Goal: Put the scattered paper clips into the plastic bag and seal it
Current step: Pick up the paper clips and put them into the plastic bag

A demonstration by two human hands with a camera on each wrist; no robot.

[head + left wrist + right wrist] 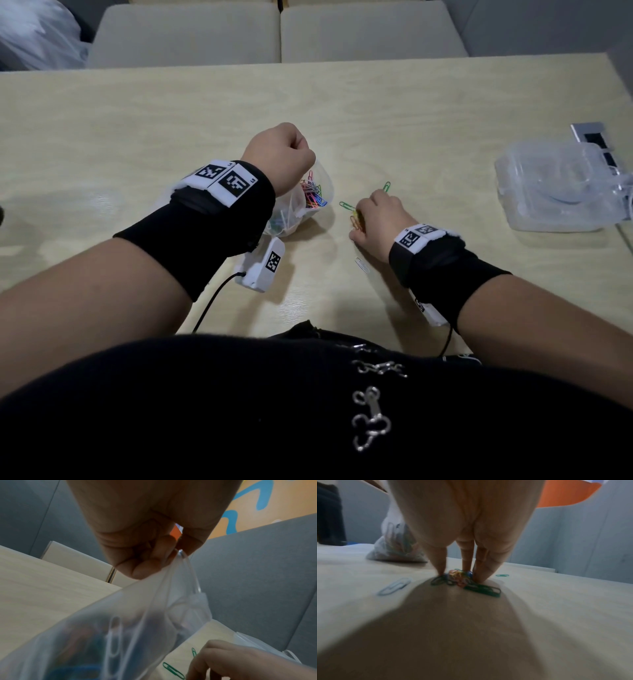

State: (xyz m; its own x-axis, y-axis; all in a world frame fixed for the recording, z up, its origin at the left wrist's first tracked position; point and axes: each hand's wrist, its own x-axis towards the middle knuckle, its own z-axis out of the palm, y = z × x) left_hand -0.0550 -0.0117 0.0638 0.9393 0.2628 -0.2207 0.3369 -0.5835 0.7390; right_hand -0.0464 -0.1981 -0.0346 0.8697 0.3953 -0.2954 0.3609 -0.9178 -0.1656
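A clear plastic box (555,192) stood near the table's (137,137) right edge, well apart from the work, with a metal socket plate (591,135) just behind it. Two pale chairs (274,34) lined the far edge; the tabletop between them and the hands lay bare. The left hand (279,154) pinched the rim of the plastic bag (301,212), holding its mouth open, coloured clips already inside. Just right of it, the right hand (380,222) pressed its fingertips (441,570) down together around a small heap of paper clips (465,581). Loose green clips (347,206) lay beside that hand, a white clip (362,264) nearer the body.
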